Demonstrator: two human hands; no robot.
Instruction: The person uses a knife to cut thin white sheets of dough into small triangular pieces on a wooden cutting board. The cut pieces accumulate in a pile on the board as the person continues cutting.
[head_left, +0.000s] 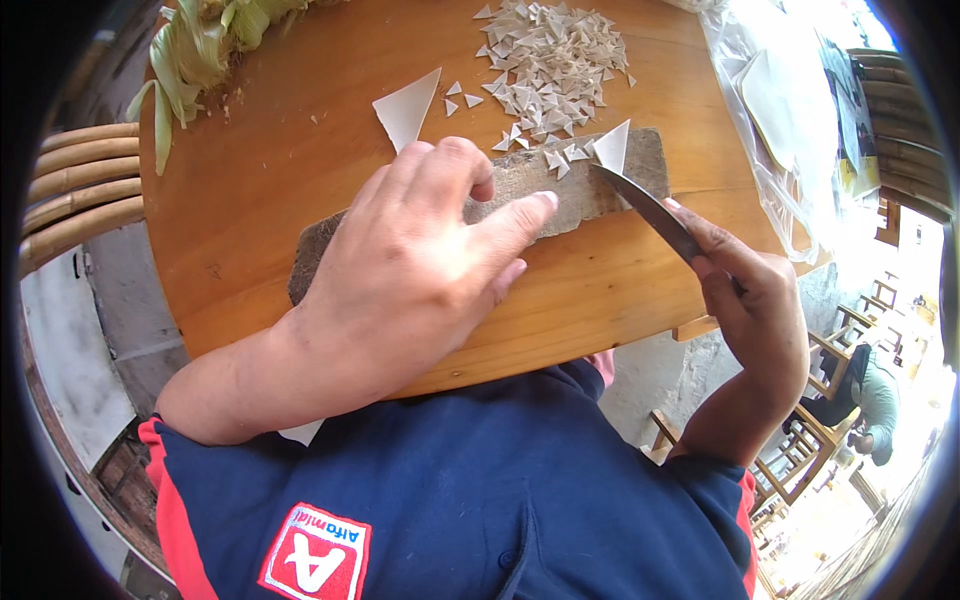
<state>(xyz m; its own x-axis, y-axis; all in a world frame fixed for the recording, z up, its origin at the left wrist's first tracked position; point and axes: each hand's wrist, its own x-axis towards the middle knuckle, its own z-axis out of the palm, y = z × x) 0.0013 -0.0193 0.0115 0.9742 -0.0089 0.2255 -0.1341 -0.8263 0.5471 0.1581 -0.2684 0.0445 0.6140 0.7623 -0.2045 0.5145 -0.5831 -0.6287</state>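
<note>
"So, what's in the way?"
"My left hand (pixel 420 225), half open, seemingly empty, hides part of the board (pixel 590 198). My right hand (pixel 745 285) grips the knife (pixel 655 216), tip at a white triangle (pixel 613 150); small pieces (pixel 560 70) and husks (pixel 185 65) lie beyond on the worktop (pixel 275 100)."

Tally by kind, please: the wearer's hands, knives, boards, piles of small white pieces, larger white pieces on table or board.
Left hand and right hand: 2
Knife: 1
Board: 1
Pile: 1
Larger white pieces: 2
Total: 7
</note>
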